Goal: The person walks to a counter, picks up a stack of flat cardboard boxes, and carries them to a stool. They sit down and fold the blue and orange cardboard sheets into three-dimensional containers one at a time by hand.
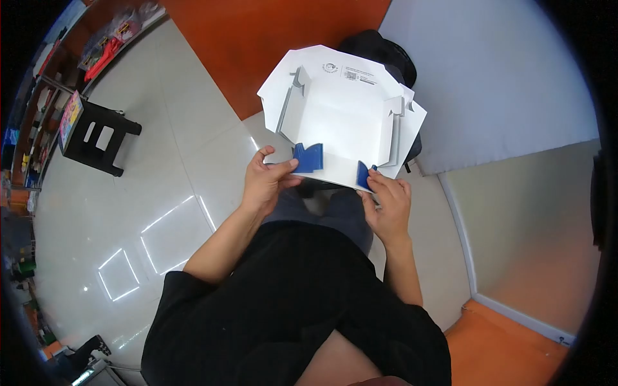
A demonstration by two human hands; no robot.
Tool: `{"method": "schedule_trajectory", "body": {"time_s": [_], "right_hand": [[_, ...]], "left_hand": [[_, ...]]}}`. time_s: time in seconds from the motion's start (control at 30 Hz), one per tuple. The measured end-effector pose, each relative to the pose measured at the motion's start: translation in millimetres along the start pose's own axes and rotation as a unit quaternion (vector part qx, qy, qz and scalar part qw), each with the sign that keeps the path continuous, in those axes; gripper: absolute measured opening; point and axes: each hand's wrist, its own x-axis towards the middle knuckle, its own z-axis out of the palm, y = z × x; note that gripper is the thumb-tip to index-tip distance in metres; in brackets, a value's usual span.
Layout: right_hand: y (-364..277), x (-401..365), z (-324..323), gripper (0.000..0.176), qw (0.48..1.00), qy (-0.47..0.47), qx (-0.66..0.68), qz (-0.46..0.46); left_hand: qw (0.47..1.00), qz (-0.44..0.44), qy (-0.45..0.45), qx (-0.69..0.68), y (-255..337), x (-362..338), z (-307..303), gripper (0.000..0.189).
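Observation:
A partly folded white cardboard box (344, 122) lies open in front of me, with its side walls raised and small printing on its far panel. At its near left corner my left hand (265, 180) is closed, thumb on top of a blue flap (310, 158) and fingers underneath. My right hand (388, 204) pinches the smaller blue flap (363, 175) at the near right corner between thumb and fingers. Part of the near edge is hidden by my fingers.
Behind the box sits a black bag (380, 48), against an orange panel (270, 38). A black stool (100, 135) stands on the tiled floor at left, beside loaded shelves (77, 48). A pale partition (483, 83) rises on the right.

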Motion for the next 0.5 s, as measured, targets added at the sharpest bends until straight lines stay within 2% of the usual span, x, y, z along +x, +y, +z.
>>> {"method": "schedule_trajectory", "body": {"time_s": [0.07,0.17,0.2,0.23,0.33,0.43,0.5], "right_hand": [[-0.6,2.6,-5.9,0.04,0.999,-0.002,0.01,0.035],[-19.4,21.8,-23.1,0.055,0.995,0.016,0.026,0.097],[-30.5,32.7,-32.0,0.059,0.992,0.03,0.034,0.118],[-40.2,40.4,-37.0,0.063,0.988,0.045,0.042,0.141],[-53.0,73.6,-25.6,0.056,0.992,0.092,0.049,0.073],[-68.4,105.2,9.9,0.047,0.996,-0.064,0.034,0.056],[-73.1,122.4,25.6,0.037,0.976,-0.206,-0.025,0.072]], "left_hand": [[0.998,0.049,0.04,0.016,-16.6,4.6,4.7,0.058],[0.998,0.041,0.024,-0.034,-23.8,-1.4,22.3,0.054],[1.0,0.008,0.018,-0.012,-15.1,-9.3,30.5,0.052],[1.0,0.013,-0.004,-0.014,-19.2,-13.0,33.9,0.052],[0.996,0.042,-0.079,-0.004,-35.9,-19.5,40.1,0.048],[0.989,0.061,-0.131,-0.033,-46.6,-21.2,43.1,0.053],[0.988,0.051,-0.145,0.018,-42.9,-20.1,39.8,0.055]]}}
